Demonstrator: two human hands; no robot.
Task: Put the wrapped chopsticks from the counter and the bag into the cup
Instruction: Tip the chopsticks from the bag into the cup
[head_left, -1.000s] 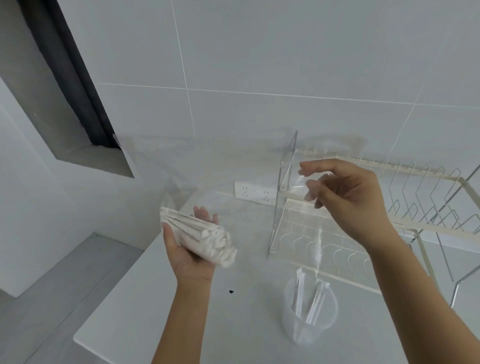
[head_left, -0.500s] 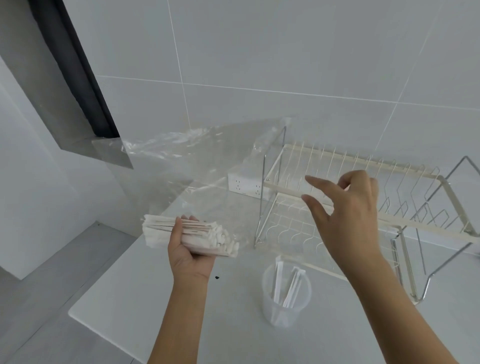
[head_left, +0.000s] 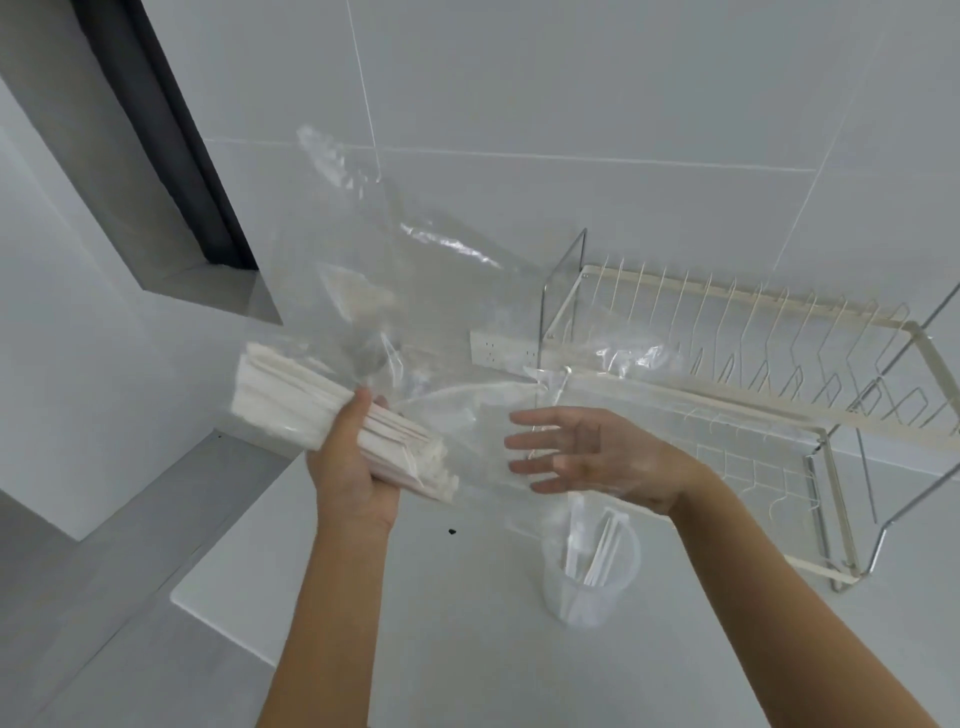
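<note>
My left hand (head_left: 353, 467) grips a thick bundle of white paper-wrapped chopsticks (head_left: 291, 402), held level above the counter's left part. A large clear plastic bag (head_left: 415, 270) billows in the air over the bundle and across my right hand. My right hand (head_left: 597, 454) is open, palm up, fingers spread toward the bundle, behind the bag film. Below it a translucent plastic cup (head_left: 589, 569) stands on the white counter (head_left: 415, 597) with a few wrapped chopsticks upright inside.
A cream wire dish rack (head_left: 753, 374) fills the counter's right side against the tiled wall. A white power strip (head_left: 501, 351) lies at the wall behind the bag. The counter's left edge drops to a grey floor (head_left: 104, 571). A small dark speck (head_left: 451, 531) marks the counter.
My right hand let go of the bag, dropped from rack height and turned palm up toward the bundle. The bag now floats loose above. The left hand kept the bundle, shifting slightly.
</note>
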